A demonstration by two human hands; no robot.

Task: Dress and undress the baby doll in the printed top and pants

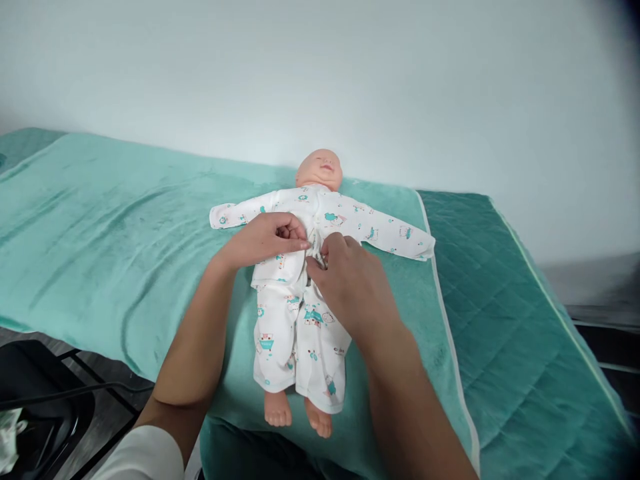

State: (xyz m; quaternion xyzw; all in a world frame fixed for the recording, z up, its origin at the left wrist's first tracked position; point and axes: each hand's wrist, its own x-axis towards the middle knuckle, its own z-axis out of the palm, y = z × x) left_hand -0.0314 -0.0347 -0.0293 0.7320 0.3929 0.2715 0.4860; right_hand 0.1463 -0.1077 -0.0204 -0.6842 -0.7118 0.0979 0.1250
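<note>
We have the doll (pixel 320 172) on its back at the right of the blanket (pixel 125 207), head far and feet near, its spread sleeves probably leaving the shirt (pixel 345 217) front open to us. Our left hand (pixel 263 233) is loosely curled and our right hand (pixel 357 283) nearly closed there, but we cannot tell what either grips. We can read no brand, label or writing.
</note>
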